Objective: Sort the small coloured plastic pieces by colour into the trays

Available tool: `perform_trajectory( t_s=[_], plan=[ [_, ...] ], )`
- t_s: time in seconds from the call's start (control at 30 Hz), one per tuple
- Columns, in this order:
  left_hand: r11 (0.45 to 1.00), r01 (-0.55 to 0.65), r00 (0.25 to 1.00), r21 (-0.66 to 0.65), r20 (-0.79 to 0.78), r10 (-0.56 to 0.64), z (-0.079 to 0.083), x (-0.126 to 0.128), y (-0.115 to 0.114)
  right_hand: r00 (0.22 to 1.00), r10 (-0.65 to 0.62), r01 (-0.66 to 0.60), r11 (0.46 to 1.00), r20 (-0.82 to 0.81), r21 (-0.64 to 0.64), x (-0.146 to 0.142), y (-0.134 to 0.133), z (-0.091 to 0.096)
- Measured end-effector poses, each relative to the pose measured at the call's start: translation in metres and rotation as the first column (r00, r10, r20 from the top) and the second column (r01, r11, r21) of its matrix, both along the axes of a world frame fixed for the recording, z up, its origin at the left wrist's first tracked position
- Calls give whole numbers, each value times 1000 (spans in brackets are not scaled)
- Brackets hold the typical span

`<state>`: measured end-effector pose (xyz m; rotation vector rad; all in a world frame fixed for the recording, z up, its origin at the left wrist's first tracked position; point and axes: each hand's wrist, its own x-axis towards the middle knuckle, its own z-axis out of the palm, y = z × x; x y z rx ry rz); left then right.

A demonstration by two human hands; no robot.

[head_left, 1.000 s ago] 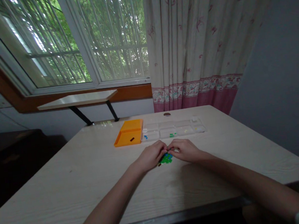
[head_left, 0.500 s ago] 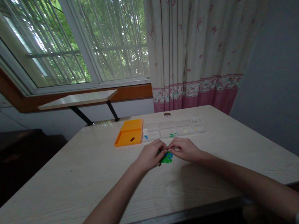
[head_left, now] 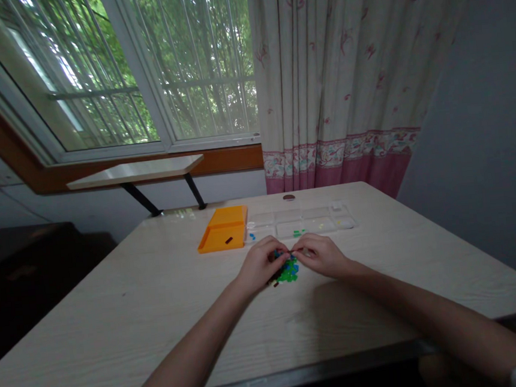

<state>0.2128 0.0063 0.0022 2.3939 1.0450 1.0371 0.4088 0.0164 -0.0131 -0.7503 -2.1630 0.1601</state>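
Observation:
A small heap of green and blue pieces lies on the pale wooden table. My left hand and my right hand meet fingertip to fingertip just above the heap. Both hands have their fingers curled into a pinch, and what they pinch is too small to make out. Behind the hands lies a clear compartment tray with a few blue, green and yellow pieces in it.
An orange lid with a small dark piece on it lies left of the clear tray. A small dark round object sits at the table's far edge. Behind are a wall shelf, a barred window and a curtain.
Both hands have lifted slightly and shifted a little away from me, staying pinched together over the heap. More of the green and blue pieces now shows beneath them.

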Motion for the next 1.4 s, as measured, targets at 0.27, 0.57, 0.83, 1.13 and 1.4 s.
perform_trajectory(
  t_s=[0.27,0.57,0.83,1.13,1.4],
  plan=[
    [1000,6,999,24,37,-7,-1,2,0,1000,-5,4,1000,11,22,1,2,-2],
    [954,-191,965,232,222,139,12,-5,-4,978,-83,97,993,190,-62,7,8,-1],
    [907,-269,937,323,304,169,19,-6,-9,924,-107,164,978,366,-129,15,18,-9],
    [908,-286,948,306,226,222,16,-14,2,926,-84,149,977,368,-151,14,16,-7],
    [782,-592,799,197,12,602,13,-71,41,914,-76,153,974,398,-165,14,15,-8]
  ],
)
